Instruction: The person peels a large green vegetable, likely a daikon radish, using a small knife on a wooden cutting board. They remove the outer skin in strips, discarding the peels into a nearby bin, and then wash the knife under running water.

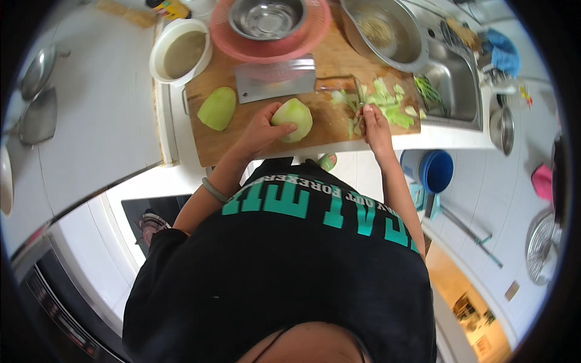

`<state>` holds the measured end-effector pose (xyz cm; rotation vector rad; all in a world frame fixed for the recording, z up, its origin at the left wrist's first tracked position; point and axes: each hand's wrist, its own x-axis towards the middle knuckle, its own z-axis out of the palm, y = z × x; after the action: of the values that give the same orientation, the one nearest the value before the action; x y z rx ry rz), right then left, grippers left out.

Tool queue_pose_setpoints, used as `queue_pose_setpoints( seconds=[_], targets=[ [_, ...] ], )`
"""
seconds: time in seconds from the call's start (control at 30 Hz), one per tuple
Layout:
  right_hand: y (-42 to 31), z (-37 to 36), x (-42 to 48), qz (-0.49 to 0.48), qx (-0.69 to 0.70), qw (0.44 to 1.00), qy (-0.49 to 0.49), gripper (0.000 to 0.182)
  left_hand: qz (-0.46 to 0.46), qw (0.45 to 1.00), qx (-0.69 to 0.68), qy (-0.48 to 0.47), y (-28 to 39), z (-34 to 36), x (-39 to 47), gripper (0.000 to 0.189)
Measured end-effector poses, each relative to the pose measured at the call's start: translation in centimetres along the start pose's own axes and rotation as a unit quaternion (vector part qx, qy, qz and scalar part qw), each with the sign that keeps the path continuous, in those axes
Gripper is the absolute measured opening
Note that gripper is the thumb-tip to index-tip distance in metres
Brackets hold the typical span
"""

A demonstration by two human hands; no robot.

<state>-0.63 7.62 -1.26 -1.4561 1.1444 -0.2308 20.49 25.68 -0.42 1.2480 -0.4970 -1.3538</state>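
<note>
My left hand (pixel 265 129) holds a pale green peeled vegetable piece (pixel 294 119), rounded and perhaps half a gourd, above the wooden cutting board (pixel 324 129). Pinched in my right hand (pixel 376 125) is a slim metal tool (pixel 361 94), seemingly a peeler, mostly hidden by the fingers. Green peelings (pixel 386 97) are scattered around and beyond that hand. A second green vegetable piece (pixel 218 109) lies at the board's left. Behind my left hand, a cleaver (pixel 277 81) rests flat, its wooden handle pointing right.
A pink basin (pixel 222 41) holding a steel bowl (pixel 268 20) stands behind the cleaver. A white pot (pixel 156 59) of cloudy liquid is at back left. A metal pot (pixel 399 31) stands at back right, near the steel sink (pixel 463 86) with green stalks (pixel 429 90).
</note>
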Motion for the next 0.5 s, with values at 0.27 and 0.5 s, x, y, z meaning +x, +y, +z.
queue_pose_setpoints(
  seconds=[0.27, 0.5],
  targets=[
    [-4.5, 5.0, 1.9, -0.162, -0.293, 0.941, -0.041, 0.016, -0.032, 0.959, -0.265, 0.091, -3.6, -6.2, -2.0, 0.04],
    [-6.8, 4.2, 9.8, -0.336, -0.533, 0.772, 0.086, 0.024, -0.024, 0.933, -0.345, 0.101, -3.9, -7.6, -1.9, 0.035]
  ],
)
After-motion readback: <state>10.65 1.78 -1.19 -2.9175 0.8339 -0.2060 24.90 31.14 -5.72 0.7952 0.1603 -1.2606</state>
